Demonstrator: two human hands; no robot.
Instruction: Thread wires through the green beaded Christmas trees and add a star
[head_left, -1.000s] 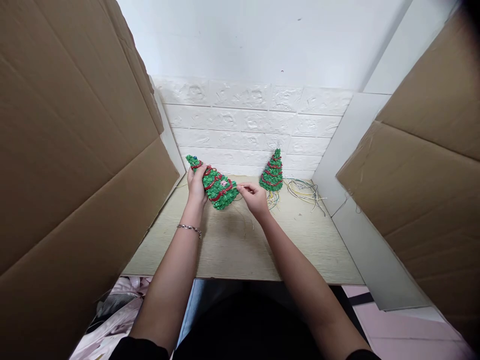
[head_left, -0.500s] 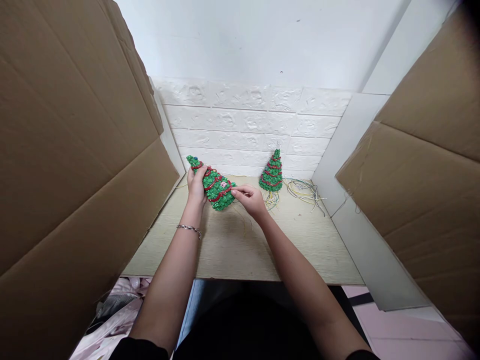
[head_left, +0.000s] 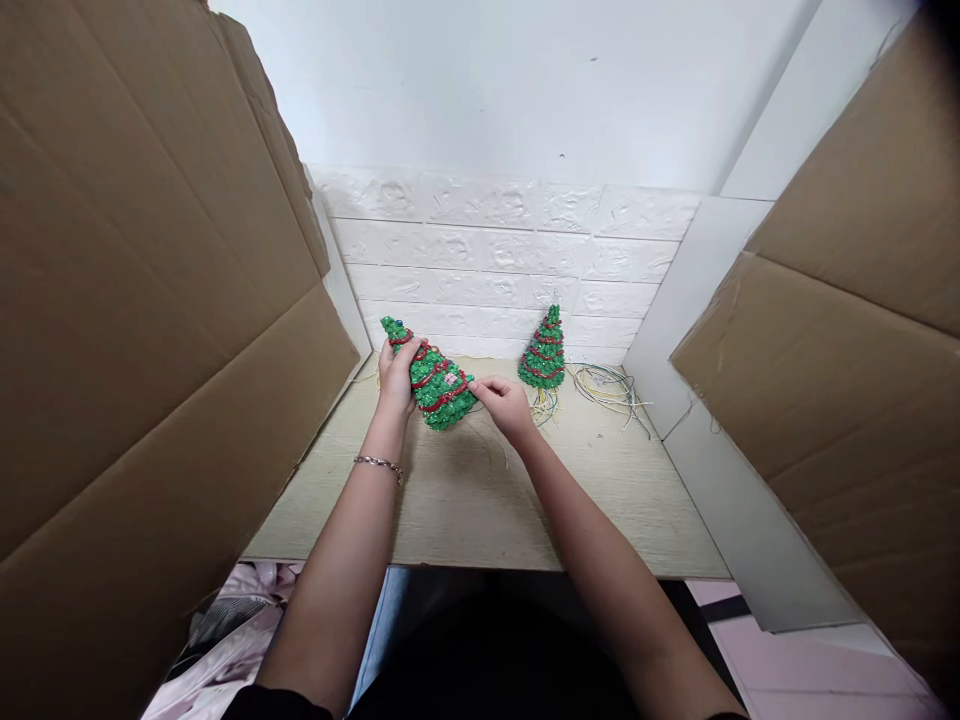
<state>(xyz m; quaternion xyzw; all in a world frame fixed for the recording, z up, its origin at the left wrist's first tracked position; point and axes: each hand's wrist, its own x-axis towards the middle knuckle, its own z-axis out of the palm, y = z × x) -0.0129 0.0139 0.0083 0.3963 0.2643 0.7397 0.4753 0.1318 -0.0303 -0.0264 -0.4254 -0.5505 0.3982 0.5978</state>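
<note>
A small beaded green Christmas tree (head_left: 444, 395) with red garlands and little ornaments is held tilted above the table, its tip towards the upper left. My left hand (head_left: 397, 378) wraps round its left side. At the lower right edge of this tree, the fingertips of my right hand (head_left: 501, 404) are pinched together by the red garland; what they grip is too small to make out. Thin wires hang below the tree. A second tree (head_left: 543, 352), similar in colour, stands upright at the back with wire ends at its base.
Loose coils of thin wire (head_left: 609, 388) lie at the back right of the pale wooden table (head_left: 480, 520). Cardboard sheets (head_left: 165, 300) flank the left and right sides. A white brick-patterned wall (head_left: 487, 240) closes off the back.
The view has tilted up slightly, so everything sits a little lower. The held tree and both hands keep nearly the same pose, with the right fingertips still at its edge.
</note>
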